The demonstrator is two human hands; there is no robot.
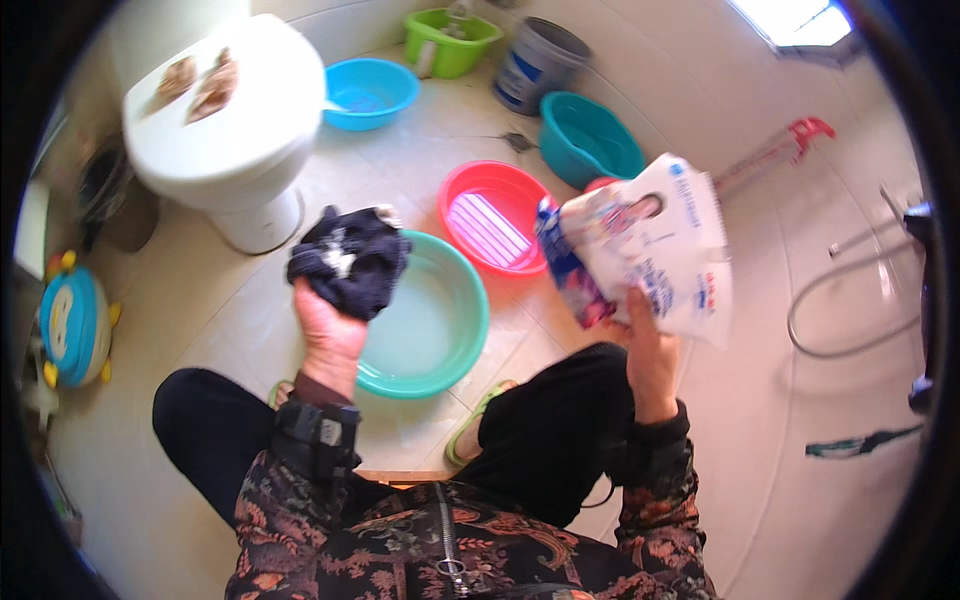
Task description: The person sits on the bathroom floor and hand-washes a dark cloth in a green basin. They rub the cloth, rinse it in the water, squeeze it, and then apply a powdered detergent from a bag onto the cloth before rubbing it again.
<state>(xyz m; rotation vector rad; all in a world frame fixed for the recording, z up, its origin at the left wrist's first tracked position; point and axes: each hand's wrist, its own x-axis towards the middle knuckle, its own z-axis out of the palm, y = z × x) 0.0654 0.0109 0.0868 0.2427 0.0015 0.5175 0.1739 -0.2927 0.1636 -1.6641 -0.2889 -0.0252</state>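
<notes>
A bunched dark knitted cloth item (360,259) with white patches rests in my left hand (328,324), which holds it from below, over the left rim of a green plastic basin (482,315). Cloudy, pale liquid stands in that basin, between my feet. My right hand (651,356) grips a white and blue printed plastic bag (637,247) by its lower edge; the bag bears writing and a picture of a person. It is raised above my right knee and partly covers the floor behind it. Whether the bag holds anything, I cannot tell.
Beyond the green basin lies a red basin (457,180) with a ribbed pink washboard. Farther back are a blue basin (409,90), a lime-green bucket (427,56), a grey bucket (544,67) and a teal basin (600,142). A white toilet (262,127) with brown items on its lid stands left.
</notes>
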